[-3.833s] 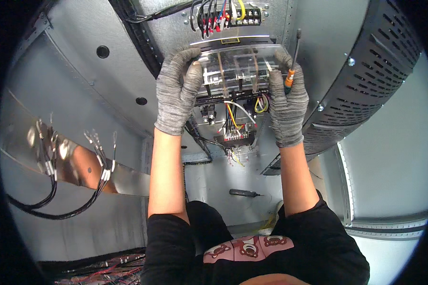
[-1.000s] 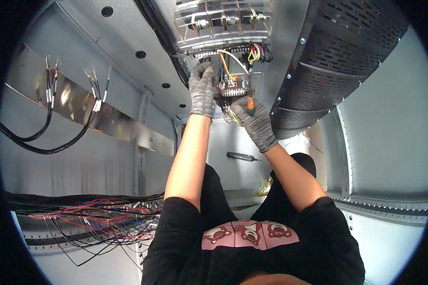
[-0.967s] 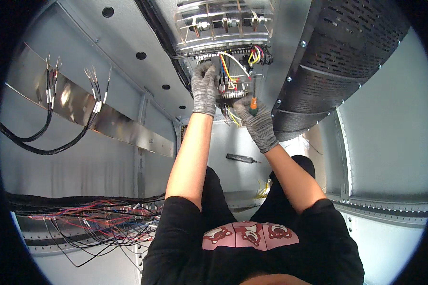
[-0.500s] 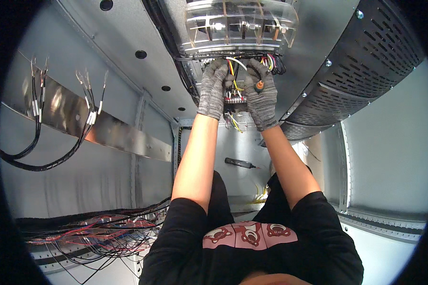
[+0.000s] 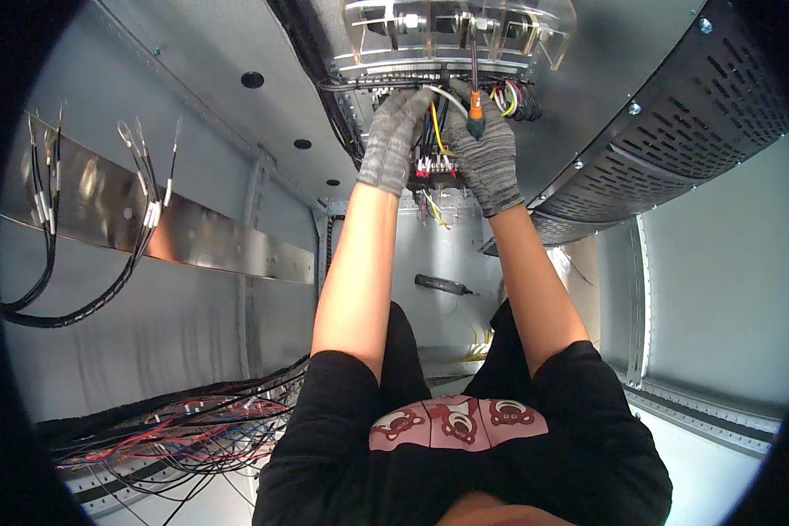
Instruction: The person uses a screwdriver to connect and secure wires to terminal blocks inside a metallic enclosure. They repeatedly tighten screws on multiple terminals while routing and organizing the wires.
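Observation:
Both of my hands wear grey knitted gloves and are raised to the wiring below a clear curved cover (image 5: pixel 508 39). My left hand (image 5: pixel 394 136) has its fingers closed at the end of a white wire (image 5: pixel 450 98); the fingertips are partly hidden. In my right hand (image 5: pixel 486 153) is a screwdriver (image 5: pixel 475 116) with an orange and green handle, its shaft pointing up toward the cover. A yellow wire (image 5: pixel 437 127) and dark wires run down between the hands to a terminal block (image 5: pixel 436 165) with red and white parts.
A dark pen-shaped tool (image 5: pixel 443 285) lies on the panel below. Stripped black cables (image 5: pixel 140 250) stick out at the left, above a tangle of red and black wires (image 5: pixel 193 430). A slotted black cover (image 5: pixel 666 140) bounds the right side. Coloured wires (image 5: pixel 515 98) bunch beside my right hand.
The screwdriver has swung upright in my right hand, so its shaft now shows. Both hands have shifted slightly upward in the view. My left fingers have moved a little toward the right hand.

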